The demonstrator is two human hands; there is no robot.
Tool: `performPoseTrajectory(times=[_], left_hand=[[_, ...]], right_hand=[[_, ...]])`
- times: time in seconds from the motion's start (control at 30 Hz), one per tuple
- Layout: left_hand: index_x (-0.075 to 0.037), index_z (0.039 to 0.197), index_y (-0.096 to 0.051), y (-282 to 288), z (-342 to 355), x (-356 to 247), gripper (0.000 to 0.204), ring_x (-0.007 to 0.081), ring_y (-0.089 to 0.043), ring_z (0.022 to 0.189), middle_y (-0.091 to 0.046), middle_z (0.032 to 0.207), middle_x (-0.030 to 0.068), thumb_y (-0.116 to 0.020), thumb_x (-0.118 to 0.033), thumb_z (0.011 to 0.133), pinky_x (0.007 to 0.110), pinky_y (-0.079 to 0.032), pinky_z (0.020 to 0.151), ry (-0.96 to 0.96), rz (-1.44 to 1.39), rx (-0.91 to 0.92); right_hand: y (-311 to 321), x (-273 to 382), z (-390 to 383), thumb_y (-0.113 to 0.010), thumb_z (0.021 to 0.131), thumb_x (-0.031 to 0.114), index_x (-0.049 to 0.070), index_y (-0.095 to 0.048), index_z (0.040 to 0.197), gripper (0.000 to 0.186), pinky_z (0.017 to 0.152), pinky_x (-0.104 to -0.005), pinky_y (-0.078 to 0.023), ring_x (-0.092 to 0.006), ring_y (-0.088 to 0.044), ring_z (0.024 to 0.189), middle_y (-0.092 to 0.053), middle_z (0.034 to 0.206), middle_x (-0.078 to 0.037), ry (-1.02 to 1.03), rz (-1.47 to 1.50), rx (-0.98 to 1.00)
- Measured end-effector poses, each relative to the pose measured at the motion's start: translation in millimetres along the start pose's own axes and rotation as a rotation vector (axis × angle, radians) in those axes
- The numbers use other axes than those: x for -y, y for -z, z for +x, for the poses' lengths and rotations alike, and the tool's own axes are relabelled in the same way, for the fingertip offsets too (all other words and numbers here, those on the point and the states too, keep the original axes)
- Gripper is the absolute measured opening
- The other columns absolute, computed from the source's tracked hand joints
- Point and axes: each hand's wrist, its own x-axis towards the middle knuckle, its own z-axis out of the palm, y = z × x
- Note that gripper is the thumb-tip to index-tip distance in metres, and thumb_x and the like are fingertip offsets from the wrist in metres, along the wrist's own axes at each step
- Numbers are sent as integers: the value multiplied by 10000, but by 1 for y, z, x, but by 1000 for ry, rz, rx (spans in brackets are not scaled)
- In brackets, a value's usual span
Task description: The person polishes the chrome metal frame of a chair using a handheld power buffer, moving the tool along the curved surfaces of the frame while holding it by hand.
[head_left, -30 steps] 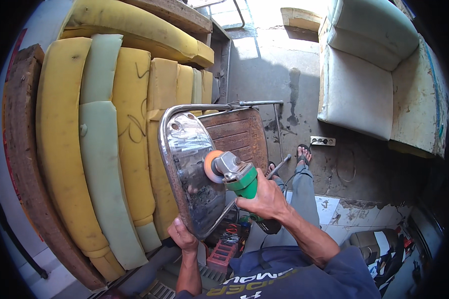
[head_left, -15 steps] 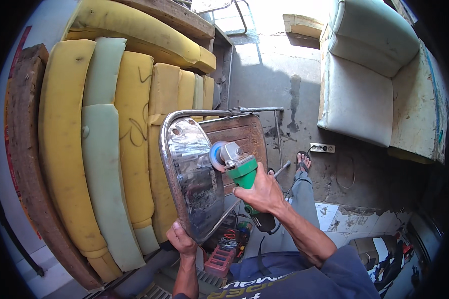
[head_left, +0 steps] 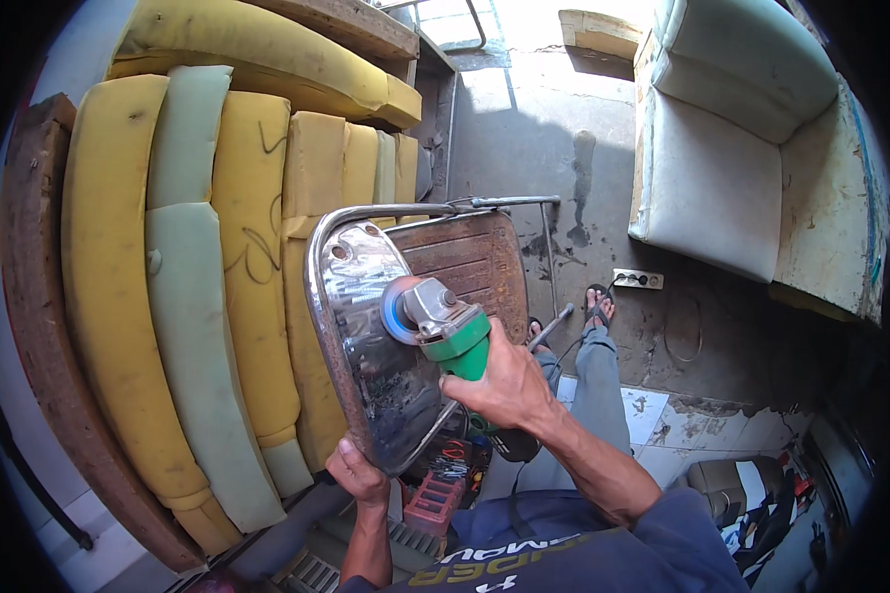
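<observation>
Mid-frame, the right hand wraps its grip round the angle grinder; light, even passes suit the chair backrest, apparently pinched by the left hand.

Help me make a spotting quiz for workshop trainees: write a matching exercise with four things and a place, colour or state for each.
Things:
1. Angle grinder
2. Metal chair backrest
3. Power strip
4. Upholstered seat

Descriptions:
A. Beside a sandalled foot
B. Pale-covered, at upper right
C. Gripped at its lower edge by the left hand
D. Green-bodied, in the right hand

Pairs: 1-D, 2-C, 3-A, 4-B
</observation>
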Motion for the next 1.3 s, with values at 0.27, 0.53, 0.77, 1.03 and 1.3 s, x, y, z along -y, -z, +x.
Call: performPoseTrajectory(times=[0.27, 0.53, 0.77, 1.03, 1.3], left_hand=[[9, 664, -436, -4, -4, -3, 528, 132, -419, 547, -504, 573, 35, -379, -287, 1097, 380, -304, 523, -14, -43, 7], [-10, 652, -393, 0, -1, -10, 519, 124, -372, 537, -432, 560, 9, -383, -277, 1097, 393, -255, 518, -58, -20, 41], [-8, 662, -415, -1, 4, -13, 509, 135, -382, 537, -444, 560, 22, -388, -270, 1097, 394, -269, 516, -83, -19, 44], [0, 641, -471, 0, 0, -2, 569, 185, -433, 525, -517, 563, 81, -364, -306, 1109, 416, -353, 537, -17, -79, 110], [5, 654, -510, 6, 9, -2, 574, 241, -470, 561, -573, 622, 126, -378, -315, 1113, 454, -362, 575, -59, -28, 149]], right_hand=[[5, 31, -13, -748, 778, 400, -80, -417, 1205, 723, 816, -588, -562, -550, -701, 869, -698, 898, -373, 114, -17, 67], [18, 32, 0, -754, 772, 409, -125, -409, 1212, 773, 849, -580, -563, -556, -703, 875, -699, 896, -375, 18, -126, -37], [4, 41, -5, -737, 786, 404, -107, -416, 1210, 738, 848, -595, -556, -572, -693, 887, -700, 888, -372, 30, -74, -60], [-15, 38, -28, -796, 778, 364, -52, -423, 1249, 731, 830, -571, -561, -538, -707, 881, -706, 916, -344, 26, -11, -100], [-24, 21, -25, -809, 777, 401, -61, -430, 1267, 773, 858, -567, -556, -531, -709, 911, -711, 911, -324, -85, 4, -193]])
